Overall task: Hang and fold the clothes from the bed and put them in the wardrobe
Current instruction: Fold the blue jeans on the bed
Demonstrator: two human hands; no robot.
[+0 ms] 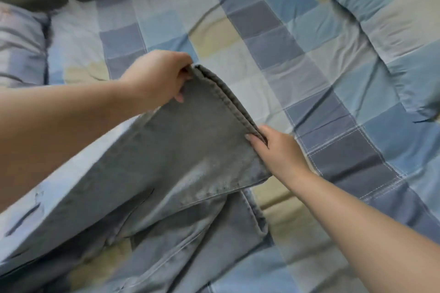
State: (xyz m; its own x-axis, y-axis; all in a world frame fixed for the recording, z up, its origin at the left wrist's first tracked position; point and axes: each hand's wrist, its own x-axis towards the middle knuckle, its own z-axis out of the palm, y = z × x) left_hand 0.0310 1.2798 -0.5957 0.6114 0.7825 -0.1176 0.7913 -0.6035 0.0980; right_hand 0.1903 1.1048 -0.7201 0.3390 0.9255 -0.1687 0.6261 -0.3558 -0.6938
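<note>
While my left hand [162, 76] and right hand [273, 147] each pinch the jeans [190, 150] hem, I should keep both corners level and taut.

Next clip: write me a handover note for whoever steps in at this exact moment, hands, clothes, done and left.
Left hand grips the far end of the jeans' hem; right hand pinches its near end. The jeans lie on the checked bedspread, legs stacked, hem end lifted. Done: legs aligned. Left: fold the jeans and put them away. No wardrobe or other clothes in view.
</note>
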